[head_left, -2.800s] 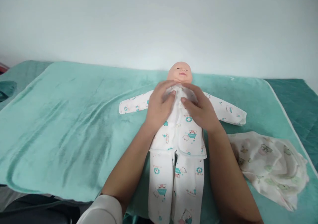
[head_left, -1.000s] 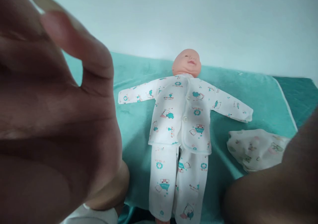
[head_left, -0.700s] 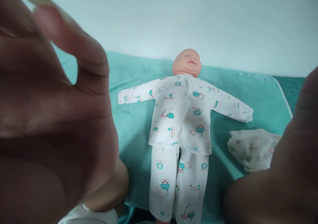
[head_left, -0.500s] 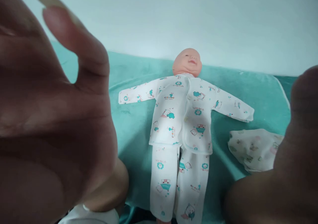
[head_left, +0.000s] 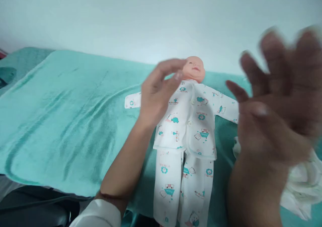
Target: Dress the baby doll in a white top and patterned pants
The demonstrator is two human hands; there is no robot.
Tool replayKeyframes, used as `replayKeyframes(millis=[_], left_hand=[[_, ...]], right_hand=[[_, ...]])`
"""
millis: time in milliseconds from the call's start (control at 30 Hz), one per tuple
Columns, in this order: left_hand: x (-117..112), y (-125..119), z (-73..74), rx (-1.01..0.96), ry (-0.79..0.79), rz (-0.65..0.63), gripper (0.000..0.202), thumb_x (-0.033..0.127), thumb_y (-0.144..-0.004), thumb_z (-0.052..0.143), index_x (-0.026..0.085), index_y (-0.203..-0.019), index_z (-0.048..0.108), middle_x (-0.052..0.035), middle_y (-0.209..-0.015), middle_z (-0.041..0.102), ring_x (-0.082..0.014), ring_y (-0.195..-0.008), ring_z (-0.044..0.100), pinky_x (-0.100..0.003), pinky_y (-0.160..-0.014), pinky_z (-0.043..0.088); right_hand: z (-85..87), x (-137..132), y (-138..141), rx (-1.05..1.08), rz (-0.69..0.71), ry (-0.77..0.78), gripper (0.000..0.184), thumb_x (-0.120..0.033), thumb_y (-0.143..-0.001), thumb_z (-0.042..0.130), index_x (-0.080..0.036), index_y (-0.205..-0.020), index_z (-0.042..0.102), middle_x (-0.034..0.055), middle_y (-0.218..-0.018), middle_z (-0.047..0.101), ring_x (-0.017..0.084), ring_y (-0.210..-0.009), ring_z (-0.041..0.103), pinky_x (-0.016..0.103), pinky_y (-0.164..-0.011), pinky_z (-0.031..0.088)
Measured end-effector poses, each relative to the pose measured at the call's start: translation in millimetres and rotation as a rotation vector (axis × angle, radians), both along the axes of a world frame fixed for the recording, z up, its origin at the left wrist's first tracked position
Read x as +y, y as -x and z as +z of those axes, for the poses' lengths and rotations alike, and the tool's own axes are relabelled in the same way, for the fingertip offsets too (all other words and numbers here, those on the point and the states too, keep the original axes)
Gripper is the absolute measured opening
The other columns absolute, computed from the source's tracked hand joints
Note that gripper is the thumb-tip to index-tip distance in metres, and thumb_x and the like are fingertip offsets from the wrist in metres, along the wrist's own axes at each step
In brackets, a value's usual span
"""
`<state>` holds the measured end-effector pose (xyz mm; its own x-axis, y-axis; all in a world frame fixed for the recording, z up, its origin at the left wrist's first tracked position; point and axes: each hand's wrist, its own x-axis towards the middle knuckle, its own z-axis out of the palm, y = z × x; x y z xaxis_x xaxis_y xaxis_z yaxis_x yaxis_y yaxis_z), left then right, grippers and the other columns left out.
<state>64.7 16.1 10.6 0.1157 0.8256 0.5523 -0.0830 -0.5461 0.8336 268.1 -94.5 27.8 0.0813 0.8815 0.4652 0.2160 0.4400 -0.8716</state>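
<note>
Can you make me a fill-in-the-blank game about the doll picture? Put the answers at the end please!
1. The dressed doll lies on its ____ on the blanket.
2. The left hand looks closer to the doll's head than the ____ hand does.
3. The small round things on the front of the white top are ____.
4. In the picture, the crumpled cloth lies to the ____ of the doll.

Answers: back; right; buttons; right.

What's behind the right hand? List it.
Behind the right hand show parts of one sleeve, the cloth, the blanket and the wall. The sleeve's end and the cloth's middle are covered by hand and forearm.
</note>
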Motion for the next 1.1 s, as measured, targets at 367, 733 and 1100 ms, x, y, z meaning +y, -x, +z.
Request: replayKeyframes(millis=[367, 733, 1100], left_hand=[[24, -14, -44.7, 0.641, -0.063, 0.002, 0.033, 0.033, -0.102, 0.043, 0.025, -0.128, 0.062, -0.0043, -0.142, 0.061, -0.0201, -0.138, 0.050, -0.042, -0.117, 0.041], [25, -17, -47.2, 0.626, -0.033, 0.006, 0.032, 0.031, -0.101, 0.045, 0.025, -0.126, 0.064, -0.0049, -0.141, 0.061, -0.0186, -0.136, 0.051, -0.040, -0.118, 0.040], [24, -17, -45.4, 0.650, -0.031, -0.001, 0.035, 0.031, -0.102, 0.042, 0.027, -0.128, 0.065, -0.0045, -0.143, 0.059, -0.0195, -0.138, 0.050, -0.041, -0.120, 0.038]], right_hand=[[-54.7, 77, 24, -0.229, -0.126, 0.195, 0.046, -0.032, -0.092, 0.060, -0.030, -0.138, 0.057, 0.0053, -0.143, 0.059, 0.029, -0.130, 0.056, 0.054, -0.111, 0.046], [-59.1, 82, 28, -0.220, -0.165, 0.166, 0.029, -0.034, -0.093, 0.058, -0.026, -0.120, 0.067, 0.0059, -0.123, 0.071, 0.025, -0.111, 0.065, 0.049, -0.102, 0.051], [-60.6, 83, 27, -0.210, -0.126, 0.158, 0.021, -0.034, -0.094, 0.056, -0.027, -0.112, 0.065, 0.0058, -0.136, 0.065, 0.025, -0.125, 0.060, 0.052, -0.111, 0.043]])
